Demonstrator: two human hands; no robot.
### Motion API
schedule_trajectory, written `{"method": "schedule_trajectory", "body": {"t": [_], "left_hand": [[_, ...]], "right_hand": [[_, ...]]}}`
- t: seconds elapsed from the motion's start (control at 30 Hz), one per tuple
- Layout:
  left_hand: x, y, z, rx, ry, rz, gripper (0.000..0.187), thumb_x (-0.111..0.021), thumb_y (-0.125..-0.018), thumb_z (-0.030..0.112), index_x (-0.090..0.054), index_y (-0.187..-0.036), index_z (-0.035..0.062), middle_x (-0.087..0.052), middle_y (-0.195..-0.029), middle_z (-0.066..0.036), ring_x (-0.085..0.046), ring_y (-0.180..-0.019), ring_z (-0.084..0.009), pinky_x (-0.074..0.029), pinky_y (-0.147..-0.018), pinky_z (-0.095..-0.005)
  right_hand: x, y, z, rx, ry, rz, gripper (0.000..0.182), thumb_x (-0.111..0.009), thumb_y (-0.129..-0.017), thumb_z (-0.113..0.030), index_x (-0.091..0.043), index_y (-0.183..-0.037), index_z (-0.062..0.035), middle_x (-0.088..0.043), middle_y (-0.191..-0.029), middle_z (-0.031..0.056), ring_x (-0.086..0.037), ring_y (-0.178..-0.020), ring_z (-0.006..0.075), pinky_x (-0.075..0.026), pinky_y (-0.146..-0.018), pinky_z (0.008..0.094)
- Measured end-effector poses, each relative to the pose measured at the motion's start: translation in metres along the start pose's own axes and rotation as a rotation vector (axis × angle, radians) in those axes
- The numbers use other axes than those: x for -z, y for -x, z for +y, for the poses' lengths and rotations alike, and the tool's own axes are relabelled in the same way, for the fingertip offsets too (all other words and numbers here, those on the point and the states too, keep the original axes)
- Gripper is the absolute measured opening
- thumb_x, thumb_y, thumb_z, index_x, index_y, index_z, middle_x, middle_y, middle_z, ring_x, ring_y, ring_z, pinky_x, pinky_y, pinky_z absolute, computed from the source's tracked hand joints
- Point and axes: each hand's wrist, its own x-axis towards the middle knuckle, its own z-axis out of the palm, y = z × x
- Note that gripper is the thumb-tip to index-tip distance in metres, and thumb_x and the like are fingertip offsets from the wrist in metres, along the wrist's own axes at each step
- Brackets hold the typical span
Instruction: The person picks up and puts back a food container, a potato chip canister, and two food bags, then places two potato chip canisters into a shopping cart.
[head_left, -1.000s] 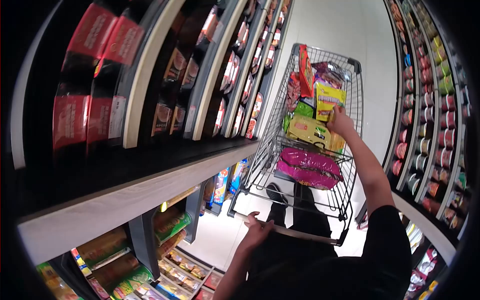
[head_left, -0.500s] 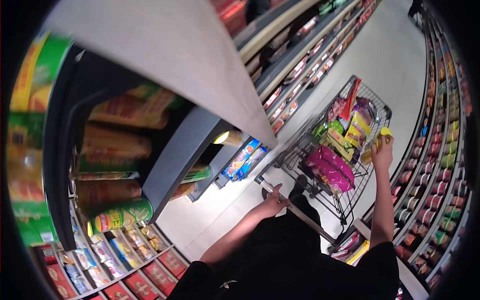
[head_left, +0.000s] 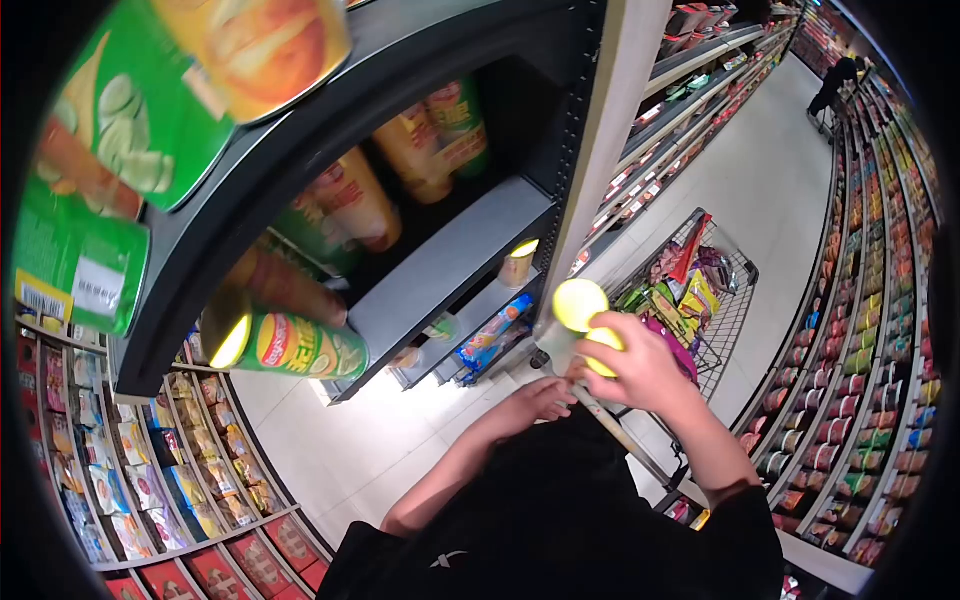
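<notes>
My right hand [head_left: 640, 365] is closed around canisters with round yellow lids, lifted in front of my chest; one lid [head_left: 580, 303] faces up, and a second yellow lid [head_left: 605, 352] shows by the fingers. The bodies below are mostly hidden. Close to it, my left hand [head_left: 540, 402] rests by the near end of the cart's handle [head_left: 628, 440], fingers loosely stretched and not wrapped round it. Beyond both hands stands a wire shopping cart [head_left: 735, 340] holding several packets, among them a yellow bag [head_left: 699, 302] and a magenta bag [head_left: 672, 340].
Close on the left, a dark shelf [head_left: 450, 265] carries several chip canisters, one green Lay's canister [head_left: 310, 345] at its edge. Packaged goods line the right-hand shelves [head_left: 850, 400]. A person [head_left: 832, 88] with a cart is far down the aisle [head_left: 765, 150].
My right hand has come back from over the cart toward my chest, with yellow-lidded canisters in it. My left hand has loosened from the handle. The view has turned, showing more of the left shelf.
</notes>
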Motion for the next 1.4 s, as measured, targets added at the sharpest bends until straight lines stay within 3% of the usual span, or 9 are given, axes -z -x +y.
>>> {"method": "schedule_trajectory", "body": {"t": [0.33,0.53,0.7,0.8,1.13,1.17,1.27,1.33,1.4], "left_hand": [[0.052,0.006,-0.012,-0.255,0.716,0.294,0.048,-0.047,-0.113,0.046,-0.057,-0.138,0.0074,-0.069,-0.132,-0.013,-0.068,-0.123,-0.0264,-0.052,-0.111,-0.0441],[0.074,-0.009,-0.013,-0.335,0.988,0.31,0.047,-0.048,-0.11,0.045,-0.055,-0.14,0.0086,-0.067,-0.134,-0.011,-0.068,-0.123,-0.0267,-0.049,-0.114,-0.046],[0.07,-0.014,-0.003,-0.335,0.884,0.382,0.045,-0.05,-0.109,0.046,-0.059,-0.138,0.0122,-0.067,-0.135,-0.007,-0.066,-0.125,-0.0232,-0.048,-0.113,-0.0447],[0.076,-0.017,0.006,-0.382,0.814,0.431,0.045,-0.051,-0.108,0.048,-0.062,-0.136,0.0136,-0.067,-0.135,-0.004,-0.064,-0.123,-0.0213,-0.049,-0.107,-0.042],[0.085,-0.03,-0.007,-0.407,0.6,0.6,0.039,-0.052,-0.108,0.036,-0.054,-0.14,0.015,-0.064,-0.133,-0.002,-0.064,-0.119,-0.0179,-0.054,-0.093,-0.0385],[0.086,-0.028,-0.017,-0.373,0.515,0.601,0.057,-0.048,-0.107,0.052,-0.051,-0.149,0.0139,-0.061,-0.145,-0.002,-0.061,-0.13,-0.018,-0.05,-0.105,-0.0406],[0.096,-0.03,-0.033,-0.382,0.49,0.54,0.055,-0.05,-0.107,0.05,-0.052,-0.148,0.0134,-0.061,-0.147,-0.002,-0.061,-0.129,-0.0178,-0.05,-0.103,-0.0398],[0.095,-0.031,-0.039,-0.406,0.477,0.557,0.052,-0.054,-0.106,0.045,-0.053,-0.147,0.0121,-0.062,-0.145,-0.003,-0.063,-0.125,-0.0169,-0.05,-0.1,-0.0386],[0.075,-0.019,-0.014,-0.45,0.559,0.626,0.043,-0.059,-0.104,0.036,-0.06,-0.14,0.0108,-0.067,-0.134,-0.001,-0.065,-0.114,-0.0149,-0.051,-0.096,-0.035]], "right_hand": [[-0.095,-0.072,-0.018,0.188,-0.058,0.103,0.05,-0.079,-0.082,-0.021,-0.067,-0.129,-0.0105,-0.058,-0.134,0.0083,-0.063,-0.098,0.0306,-0.058,-0.086,0.0411],[-0.134,-0.084,-0.011,0.062,-0.164,0.251,0.053,-0.082,-0.085,-0.019,-0.062,-0.133,-0.0077,-0.053,-0.14,0.0152,-0.064,-0.111,0.0382,-0.058,-0.092,0.0461],[-0.165,-0.1,-0.014,-0.045,-0.32,0.385,0.069,-0.09,-0.079,-0.012,-0.053,-0.137,-0.0053,-0.05,-0.138,0.0227,-0.062,-0.12,0.0442,-0.057,-0.096,0.0459],[-0.164,-0.116,-0.023,-0.341,-0.355,0.339,0.069,-0.091,-0.081,-0.017,-0.052,-0.136,-0.0031,-0.051,-0.132,0.0214,-0.06,-0.12,0.0447,-0.055,-0.099,0.0464],[-0.185,-0.128,-0.015,-0.264,-0.258,0.364,0.069,-0.086,-0.083,-0.026,-0.05,-0.136,-0.0004,-0.055,-0.127,0.0229,-0.058,-0.117,0.0484,-0.053,-0.097,0.0509],[-0.18,-0.126,-0.018,-0.313,-0.257,0.31,0.072,-0.086,-0.084,-0.027,-0.047,-0.138,-0.0003,-0.057,-0.128,0.0239,-0.059,-0.121,0.0466,-0.053,-0.099,0.0502],[-0.178,-0.12,-0.023,-0.307,-0.212,0.379,0.075,-0.085,-0.087,-0.029,-0.044,-0.142,0.0003,-0.061,-0.13,0.0248,-0.063,-0.12,0.0439,-0.055,-0.096,0.0498],[-0.173,-0.111,-0.026,-0.544,-0.363,0.115,0.07,-0.083,-0.089,-0.027,-0.044,-0.141,-0.0003,-0.068,-0.121,0.0268,-0.069,-0.109,0.0468,-0.056,-0.09,0.0524],[-0.205,-0.098,-0.013,-0.467,-0.319,0.198,0.065,-0.076,-0.094,-0.032,-0.048,-0.142,-0.0006,-0.07,-0.117,0.0278,-0.071,-0.105,0.0446,-0.057,-0.086,0.0523]]}}
